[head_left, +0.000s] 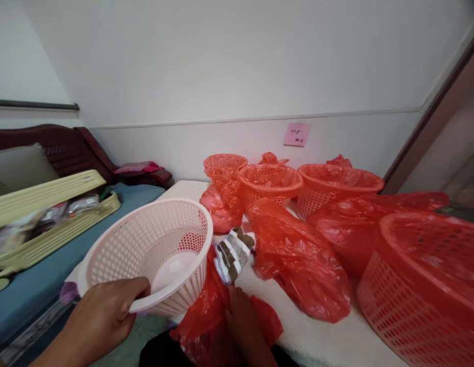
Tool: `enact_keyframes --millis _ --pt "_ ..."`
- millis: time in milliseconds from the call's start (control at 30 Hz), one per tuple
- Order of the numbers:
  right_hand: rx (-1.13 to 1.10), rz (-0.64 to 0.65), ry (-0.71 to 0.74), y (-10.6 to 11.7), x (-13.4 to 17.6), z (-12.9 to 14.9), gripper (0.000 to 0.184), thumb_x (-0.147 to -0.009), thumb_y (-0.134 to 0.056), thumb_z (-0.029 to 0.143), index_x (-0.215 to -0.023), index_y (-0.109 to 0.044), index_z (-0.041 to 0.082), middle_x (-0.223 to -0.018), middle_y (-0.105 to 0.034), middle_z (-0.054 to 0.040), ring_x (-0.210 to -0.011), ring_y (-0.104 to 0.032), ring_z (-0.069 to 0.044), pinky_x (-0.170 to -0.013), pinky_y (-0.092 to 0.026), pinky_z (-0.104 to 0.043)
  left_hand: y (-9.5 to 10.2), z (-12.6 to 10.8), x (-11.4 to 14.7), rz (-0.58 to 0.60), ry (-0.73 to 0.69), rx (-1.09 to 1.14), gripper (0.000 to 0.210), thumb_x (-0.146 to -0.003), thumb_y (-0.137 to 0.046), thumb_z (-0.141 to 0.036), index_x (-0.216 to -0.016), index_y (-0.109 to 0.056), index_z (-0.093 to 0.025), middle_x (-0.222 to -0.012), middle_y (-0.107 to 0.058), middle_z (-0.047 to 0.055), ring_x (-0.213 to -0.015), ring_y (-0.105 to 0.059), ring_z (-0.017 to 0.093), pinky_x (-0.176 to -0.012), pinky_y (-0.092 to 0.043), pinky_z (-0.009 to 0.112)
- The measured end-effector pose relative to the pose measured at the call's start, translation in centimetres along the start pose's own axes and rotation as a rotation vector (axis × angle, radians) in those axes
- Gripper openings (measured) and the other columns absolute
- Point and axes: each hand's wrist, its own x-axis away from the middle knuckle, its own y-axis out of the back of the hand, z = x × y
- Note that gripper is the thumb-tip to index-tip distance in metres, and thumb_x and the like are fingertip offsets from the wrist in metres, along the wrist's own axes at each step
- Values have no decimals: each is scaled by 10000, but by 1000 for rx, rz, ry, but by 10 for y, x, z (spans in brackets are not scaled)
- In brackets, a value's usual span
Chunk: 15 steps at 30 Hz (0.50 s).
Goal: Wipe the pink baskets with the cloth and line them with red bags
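Note:
My left hand (107, 311) is closed around the near rim of a pale pink plastic basket (145, 229), which is tilted and has nothing visible inside. A bundle of striped socks (233, 255), white, grey, brown and lilac, is right of the basket. At its near end is my right hand (242, 313), its fingertips drawn together on the socks; part of the grip is hidden. Under and around that hand spreads a crumpled red plastic bag (202, 316) at the table's near edge. A full-looking red bag (298, 260) lies to the right of the socks.
Red baskets lined with red bags stand along the back, including a middle one (269, 181); a large red basket (420, 290) is at the right. The white table (260, 285) carries these. At left, a cream rack (49, 199) rests on a blue bed (69, 239). A pink note (297, 134) is on the wall.

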Motion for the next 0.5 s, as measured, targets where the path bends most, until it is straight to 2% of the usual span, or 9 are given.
enact_keyframes --millis 100,233,300,400,500 --pt "-131 20 33 -10 4 13 335 -671 -475 119 -928 -659 234 -957 -709 -85 -917 -650 -260 -837 -460 -356 0 -4 7 31 -13 -49 316 -664 -401 -39 -807 -585 -253 -756 -708 -30 -744 -679 200 -620 -349 300" --pt "-385 -1 47 -12 0 25 112 -626 -465 190 -642 -540 270 -698 -650 -4 -712 -609 -225 -672 -466 -325 1 -9 17 20 -10 -39 295 -684 -398 -47 -807 -569 -254 -758 -708 -30 -761 -683 207 -608 -329 299" --pt "-535 -13 31 -5 -5 29 79 -617 -468 233 -631 -535 272 -660 -633 5 -675 -598 -220 -619 -467 -313 3 -9 20 13 -11 -46 295 -676 -405 -49 -811 -570 -253 -760 -712 -24 -768 -686 214 -601 -321 301" --pt "-745 -46 -17 16 -9 31 130 -621 -499 292 -709 -589 259 -667 -656 4 -630 -602 -218 -573 -477 -309 7 -6 24 -8 3 -35 306 -667 -417 -45 -826 -577 -253 -784 -724 -18 -788 -691 222 -608 -323 303" --pt "-899 -117 -53 45 -2 30 191 -643 -573 340 -784 -641 230 -729 -697 -16 -661 -628 -228 -626 -504 -327 9 -1 28 -28 25 9 311 -675 -417 -43 -833 -580 -255 -804 -728 -19 -793 -693 222 -615 -333 303"
